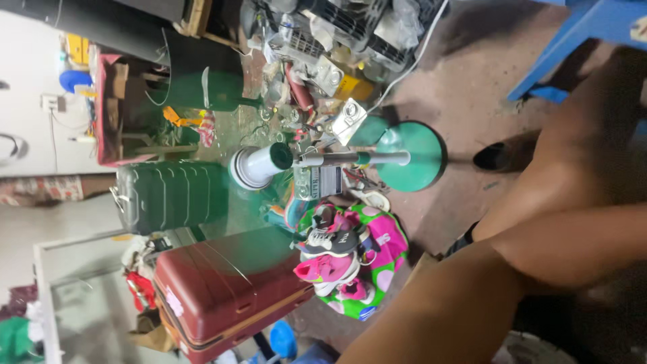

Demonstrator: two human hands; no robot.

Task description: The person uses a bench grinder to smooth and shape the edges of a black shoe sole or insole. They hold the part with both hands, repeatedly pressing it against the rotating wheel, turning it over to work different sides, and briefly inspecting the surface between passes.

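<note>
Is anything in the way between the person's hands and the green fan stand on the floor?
Neither hand is in view, only bare limbs at the right. Between them and the fan stand's round green base lies bare floor, except a dark shoe close by the base.

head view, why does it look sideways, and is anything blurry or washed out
In the head view the scene is turned on its side, so the fan stand lies level. A bare arm close to the lens is soft and dark. The white wall at left is overexposed. The red suitcase and pink shoes are fairly sharp, with a pale sheen on the suitcase lid. No hand shows.
</note>
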